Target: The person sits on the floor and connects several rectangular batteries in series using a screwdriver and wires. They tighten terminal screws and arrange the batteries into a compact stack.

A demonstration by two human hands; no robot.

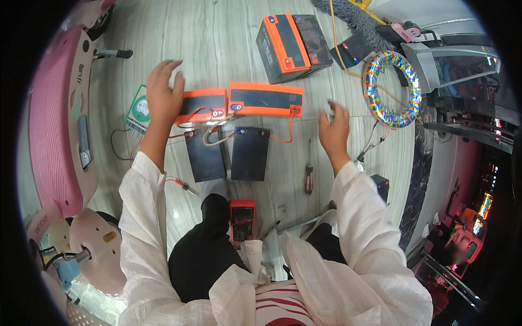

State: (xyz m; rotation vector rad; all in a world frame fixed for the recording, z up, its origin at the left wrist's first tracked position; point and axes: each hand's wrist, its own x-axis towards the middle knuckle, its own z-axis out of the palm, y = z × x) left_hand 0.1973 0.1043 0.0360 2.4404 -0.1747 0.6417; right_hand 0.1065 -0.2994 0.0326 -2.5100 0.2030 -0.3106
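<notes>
My left hand (165,92) hovers beside the left end of an orange-and-black battery (202,98), its fingers apart with nothing in them. A longer orange-and-black battery (266,99) lies end to end with it on the floor. My right hand (334,130) is held off to the right, fingers spread and free of any object. Nearer me are two black batteries, a left one (205,157) and a right one (250,155). Short wires (217,142) link the batteries' terminals. A screwdriver (309,179) lies below my right hand, and a green-framed device with leads (138,111) sits left of my left forearm.
A red multimeter (242,220) is by my feet, with a red-handled probe (184,186) nearby. Larger batteries (288,46) stand at the back. A colourfully wrapped ring (392,89) lies at the right. A pink scooter (57,125) borders the left; steel shelving (457,130) the right.
</notes>
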